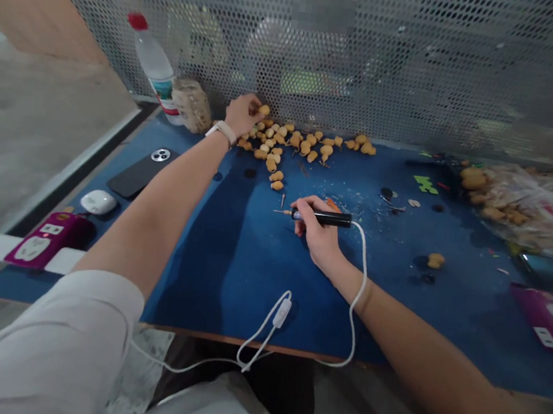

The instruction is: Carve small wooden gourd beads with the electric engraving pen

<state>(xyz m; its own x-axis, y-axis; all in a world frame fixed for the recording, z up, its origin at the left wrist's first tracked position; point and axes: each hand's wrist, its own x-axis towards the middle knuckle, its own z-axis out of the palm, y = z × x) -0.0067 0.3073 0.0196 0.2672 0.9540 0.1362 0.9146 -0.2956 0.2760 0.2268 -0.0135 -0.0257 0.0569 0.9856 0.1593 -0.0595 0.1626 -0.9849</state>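
so right hand (314, 235) grips a corded engraver (324, 217), left hand (240, 115) pinches a tan piece (265, 109)

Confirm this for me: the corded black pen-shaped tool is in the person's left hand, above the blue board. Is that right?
No, the head view shows the corded black pen-shaped tool in the right hand, not the left. It is above the blue board, as you said.
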